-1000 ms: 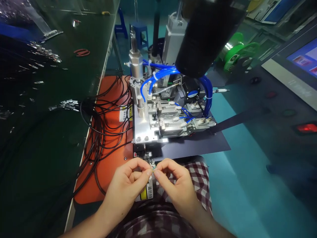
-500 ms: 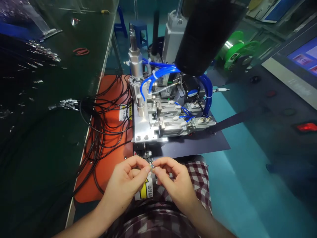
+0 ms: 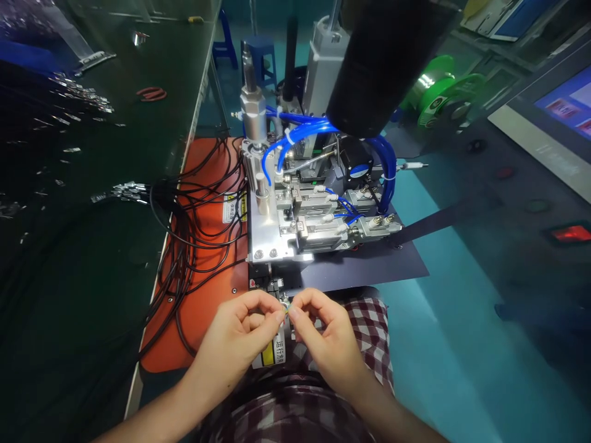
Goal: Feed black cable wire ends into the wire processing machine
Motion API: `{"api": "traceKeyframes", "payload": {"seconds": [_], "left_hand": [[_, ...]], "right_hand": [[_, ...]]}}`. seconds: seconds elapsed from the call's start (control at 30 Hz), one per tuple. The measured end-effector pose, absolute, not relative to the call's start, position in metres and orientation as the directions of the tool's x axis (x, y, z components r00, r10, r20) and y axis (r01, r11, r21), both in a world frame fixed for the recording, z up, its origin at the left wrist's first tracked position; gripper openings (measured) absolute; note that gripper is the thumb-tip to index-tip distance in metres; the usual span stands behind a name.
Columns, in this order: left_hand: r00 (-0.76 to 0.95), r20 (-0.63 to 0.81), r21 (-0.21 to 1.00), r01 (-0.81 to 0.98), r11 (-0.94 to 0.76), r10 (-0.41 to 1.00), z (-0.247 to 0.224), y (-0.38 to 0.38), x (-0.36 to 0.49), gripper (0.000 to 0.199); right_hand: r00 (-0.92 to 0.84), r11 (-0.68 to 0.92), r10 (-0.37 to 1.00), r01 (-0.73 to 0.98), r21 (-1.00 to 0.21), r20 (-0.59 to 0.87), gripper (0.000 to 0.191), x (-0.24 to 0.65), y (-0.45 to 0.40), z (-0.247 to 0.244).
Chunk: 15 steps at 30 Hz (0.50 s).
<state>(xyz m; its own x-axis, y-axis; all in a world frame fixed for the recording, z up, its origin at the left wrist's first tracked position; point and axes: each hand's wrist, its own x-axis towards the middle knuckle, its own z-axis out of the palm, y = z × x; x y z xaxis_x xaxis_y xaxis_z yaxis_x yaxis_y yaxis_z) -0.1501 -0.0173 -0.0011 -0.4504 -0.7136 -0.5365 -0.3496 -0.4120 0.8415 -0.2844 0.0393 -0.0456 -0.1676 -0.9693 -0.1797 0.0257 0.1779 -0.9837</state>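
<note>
Pinched between thumb and forefinger, thin coloured wires (image 3: 285, 309) show as a tiny bit of yellow and blue-green at the meeting fingertips. My left hand (image 3: 240, 329) closes on them from the left, its other fingers curled in. From the right, my right hand (image 3: 325, 329) grips them in a similar pinch, fingertips almost touching the left ones. Most of the wires' length is hidden by my fingers. Just below the left fingertips is a white and yellow label (image 3: 272, 354). Beyond both hands stands a metal machine (image 3: 318, 227) with blue air hoses (image 3: 318, 127).
Black cables (image 3: 184, 264) lie across the orange base plate (image 3: 161, 344) at left, their silvery ends (image 3: 132, 191) on the dark table (image 3: 83, 277). A red coiled cord (image 3: 151, 93) is farther back. Green spools (image 3: 436, 92) and a screen (image 3: 563, 111) stand at right.
My fingertips have come closer together, and less of the coloured wires shows between them. The right hand has shifted very slightly. The machine and cables stay as they were.
</note>
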Motion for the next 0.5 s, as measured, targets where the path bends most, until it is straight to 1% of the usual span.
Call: {"api": "traceKeyframes", "payload": {"seconds": [0.13,0.2,0.37,0.5], "left_hand": [[-0.435,-0.540,0.839,-0.350,-0.417,-0.720,0.0000,-0.0185,-0.1519,0.038],[-0.438,-0.538,0.841,-0.338,-0.423,-0.720,-0.0009,-0.0184,-0.1515,0.037],[-0.395,-0.574,0.818,-0.317,-0.480,-0.717,-0.0036,-0.0186,-0.1498,0.041],[-0.400,-0.570,0.821,-0.300,-0.485,-0.718,-0.0029,-0.0183,-0.1503,0.042]], "right_hand": [[-0.186,0.146,-0.972,-0.010,-0.989,-0.141,0.017,-0.2840,0.0396,-0.0454],[-0.193,0.144,-0.971,0.000,-0.990,-0.141,0.018,-0.2840,0.0391,-0.0456],[-0.137,0.244,-0.952,0.195,-0.950,-0.273,0.026,-0.2861,0.0384,-0.0468],[-0.148,0.263,-0.943,0.223,-0.939,-0.300,0.029,-0.2867,0.0389,-0.0461]]}}
